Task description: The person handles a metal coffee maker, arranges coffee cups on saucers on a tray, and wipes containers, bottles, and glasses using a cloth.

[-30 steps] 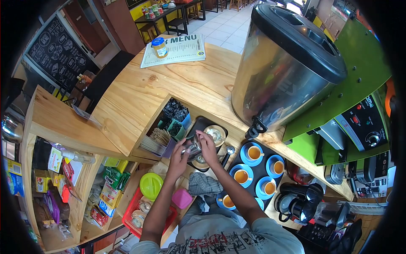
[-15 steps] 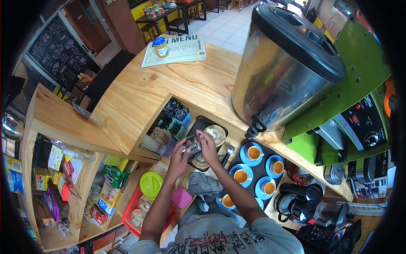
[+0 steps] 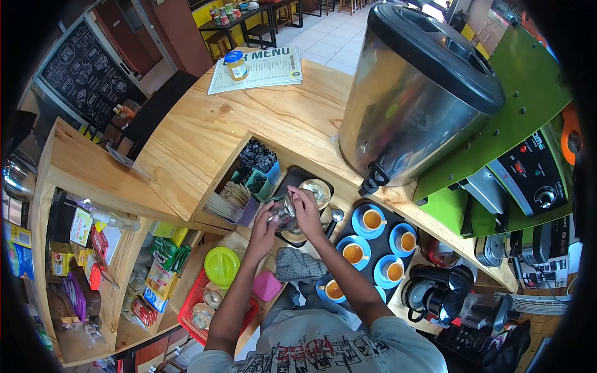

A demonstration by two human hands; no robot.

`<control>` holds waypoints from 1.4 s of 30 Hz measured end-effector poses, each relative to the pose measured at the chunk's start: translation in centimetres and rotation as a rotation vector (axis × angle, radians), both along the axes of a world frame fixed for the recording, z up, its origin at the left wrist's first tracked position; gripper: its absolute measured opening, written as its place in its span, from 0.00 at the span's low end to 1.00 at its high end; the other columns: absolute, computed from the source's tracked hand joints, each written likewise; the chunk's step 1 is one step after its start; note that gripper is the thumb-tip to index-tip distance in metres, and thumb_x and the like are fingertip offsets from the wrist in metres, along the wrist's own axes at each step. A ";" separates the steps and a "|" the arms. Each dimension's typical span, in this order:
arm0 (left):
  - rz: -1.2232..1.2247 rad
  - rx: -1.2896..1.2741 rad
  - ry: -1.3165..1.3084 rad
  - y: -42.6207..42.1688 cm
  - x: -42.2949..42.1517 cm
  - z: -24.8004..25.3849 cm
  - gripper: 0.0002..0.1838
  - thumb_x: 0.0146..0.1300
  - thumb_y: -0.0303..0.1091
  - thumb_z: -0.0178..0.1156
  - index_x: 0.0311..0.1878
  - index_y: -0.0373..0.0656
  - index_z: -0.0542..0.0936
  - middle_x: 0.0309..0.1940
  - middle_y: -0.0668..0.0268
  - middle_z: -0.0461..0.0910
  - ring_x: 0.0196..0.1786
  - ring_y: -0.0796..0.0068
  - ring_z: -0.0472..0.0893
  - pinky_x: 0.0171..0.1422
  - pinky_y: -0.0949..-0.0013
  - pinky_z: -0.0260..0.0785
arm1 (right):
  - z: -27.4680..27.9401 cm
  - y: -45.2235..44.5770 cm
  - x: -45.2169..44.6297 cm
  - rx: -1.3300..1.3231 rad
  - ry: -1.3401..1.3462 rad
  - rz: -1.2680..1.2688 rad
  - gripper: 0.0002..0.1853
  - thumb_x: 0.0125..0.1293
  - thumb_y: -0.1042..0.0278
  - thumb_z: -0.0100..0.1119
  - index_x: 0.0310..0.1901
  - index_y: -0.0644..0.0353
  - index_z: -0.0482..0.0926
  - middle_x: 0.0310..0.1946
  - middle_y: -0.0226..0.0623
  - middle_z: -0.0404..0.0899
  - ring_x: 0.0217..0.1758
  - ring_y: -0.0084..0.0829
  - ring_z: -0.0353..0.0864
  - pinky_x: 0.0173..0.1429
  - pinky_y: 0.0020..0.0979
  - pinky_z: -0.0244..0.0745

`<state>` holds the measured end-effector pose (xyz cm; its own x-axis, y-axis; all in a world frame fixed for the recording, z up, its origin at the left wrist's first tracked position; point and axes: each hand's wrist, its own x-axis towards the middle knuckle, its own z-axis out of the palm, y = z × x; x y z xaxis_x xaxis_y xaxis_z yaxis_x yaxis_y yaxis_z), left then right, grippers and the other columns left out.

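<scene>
Glass (image 3: 284, 213), just one, sits gripped between both hands, over a small black tray (image 3: 292, 179). The left hand (image 3: 262, 230) curls round its left side, and the right hand (image 3: 306, 211) closes on it from the right. Each hand is narrow, its fingers bent against the glass; how far the hidden fingertips wrap underneath, I cannot tell. Whether the glass contains anything, I cannot tell either.

Two clear cups rest on the small black tray: one (image 3: 318, 191) just beyond the right hand, the other beneath the hands and partly covered by them. One spoon (image 3: 337, 215) lies just to the right of the right hand.

Farther right of that hand, a large tray (image 3: 378, 247) bears six blue saucers, the sixth mostly hidden by the right arm. Five coffee cups (image 3: 373, 219) show on them, each with brown drink inside.

Ahead of the left hand and to its left, three tubs stand close together: one blue, one green, one purple. Thin sticks (image 3: 229, 202) fill the nearest part of that group.

Nearer the body than the hands, between the forearms, lie one grey cloth (image 3: 298, 264) and one pink box (image 3: 267, 286). Left of the left forearm are one lime lid (image 3: 222, 267) and one red basket (image 3: 186, 317). One steel dispenser (image 3: 410, 105) towers ahead and right of the right hand.
</scene>
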<state>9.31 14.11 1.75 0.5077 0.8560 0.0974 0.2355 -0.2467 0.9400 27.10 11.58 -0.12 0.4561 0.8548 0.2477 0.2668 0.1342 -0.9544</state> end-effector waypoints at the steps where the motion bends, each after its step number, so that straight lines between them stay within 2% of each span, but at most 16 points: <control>1: -0.001 -0.003 0.000 -0.3 0.0 0.3 0.16 0.81 0.30 0.54 0.64 0.31 0.78 0.74 0.52 0.72 0.78 0.54 0.69 0.83 0.58 0.57 | 0.2 -0.2 -0.1 0.000 -0.038 -0.008 0.15 0.82 0.67 0.53 0.62 0.59 0.85 0.52 0.48 0.81 0.57 0.46 0.82 0.66 0.39 0.74; 16: 0.063 -0.105 -0.119 -4.3 -1.6 2.7 0.16 0.83 0.31 0.52 0.62 0.29 0.78 0.77 0.53 0.69 0.79 0.58 0.68 0.82 0.61 0.57 | 2.9 -3.0 -1.9 0.075 -0.137 -0.003 0.14 0.79 0.68 0.57 0.60 0.57 0.86 0.50 0.49 0.80 0.56 0.48 0.81 0.64 0.41 0.74; 21: 0.058 -0.138 -0.181 -5.6 -3.0 2.7 0.11 0.83 0.31 0.51 0.51 0.32 0.78 0.79 0.52 0.66 0.80 0.58 0.67 0.83 0.60 0.56 | 5.2 -4.0 -2.7 0.069 -0.250 0.003 0.15 0.78 0.66 0.57 0.60 0.56 0.86 0.52 0.49 0.80 0.57 0.50 0.80 0.65 0.44 0.74; 25: 0.076 -0.146 -0.200 -7.6 -4.3 3.5 0.11 0.84 0.31 0.49 0.48 0.33 0.77 0.81 0.51 0.63 0.82 0.58 0.63 0.83 0.59 0.55 | 7.9 -5.6 -3.7 0.057 -0.349 0.061 0.16 0.77 0.67 0.58 0.60 0.56 0.87 0.53 0.50 0.80 0.59 0.50 0.79 0.67 0.45 0.73; 27: 0.082 -0.141 -0.134 -9.0 -5.2 3.9 0.12 0.85 0.31 0.46 0.51 0.33 0.76 0.83 0.50 0.58 0.84 0.58 0.60 0.84 0.58 0.54 | 8.4 -6.2 -4.2 0.063 -0.383 0.097 0.16 0.76 0.68 0.58 0.61 0.56 0.87 0.53 0.49 0.80 0.60 0.49 0.78 0.68 0.44 0.72; 31: 0.099 -0.233 -0.202 -11.5 -6.5 2.7 0.13 0.86 0.32 0.44 0.53 0.32 0.75 0.86 0.50 0.52 0.86 0.58 0.55 0.85 0.58 0.53 | 8.7 -7.1 -5.0 0.076 -0.442 0.234 0.16 0.73 0.68 0.61 0.59 0.53 0.87 0.57 0.51 0.79 0.62 0.53 0.77 0.68 0.48 0.73; 33: 0.080 -0.265 -0.217 -12.4 -7.1 2.7 0.15 0.86 0.33 0.44 0.60 0.30 0.74 0.88 0.51 0.46 0.87 0.58 0.53 0.86 0.58 0.51 | 8.0 -7.4 -5.7 0.057 -0.492 0.288 0.16 0.73 0.68 0.61 0.59 0.53 0.87 0.57 0.54 0.78 0.62 0.54 0.77 0.69 0.48 0.72; 37: 0.156 -0.377 -0.283 -14.7 -7.7 2.8 0.18 0.86 0.33 0.44 0.68 0.29 0.71 0.89 0.52 0.42 0.89 0.58 0.49 0.87 0.59 0.49 | 7.3 -7.6 -6.5 0.075 -0.492 0.423 0.15 0.72 0.67 0.61 0.58 0.53 0.87 0.58 0.57 0.77 0.62 0.55 0.76 0.69 0.48 0.73; 39: 0.131 -0.336 -0.194 -15.4 -8.4 1.9 0.21 0.86 0.33 0.45 0.74 0.31 0.68 0.89 0.53 0.40 0.89 0.58 0.46 0.88 0.59 0.45 | 6.9 -7.7 -6.8 0.076 -0.499 0.461 0.15 0.72 0.67 0.62 0.58 0.53 0.88 0.58 0.56 0.77 0.62 0.55 0.76 0.68 0.48 0.73; 42: 0.153 -0.299 -0.122 -16.3 -9.2 1.1 0.21 0.86 0.35 0.45 0.74 0.33 0.69 0.90 0.53 0.37 0.90 0.58 0.45 0.88 0.58 0.43 | 6.6 -7.6 -7.5 0.080 -0.512 0.517 0.15 0.72 0.66 0.62 0.58 0.53 0.88 0.58 0.55 0.78 0.63 0.55 0.76 0.68 0.48 0.73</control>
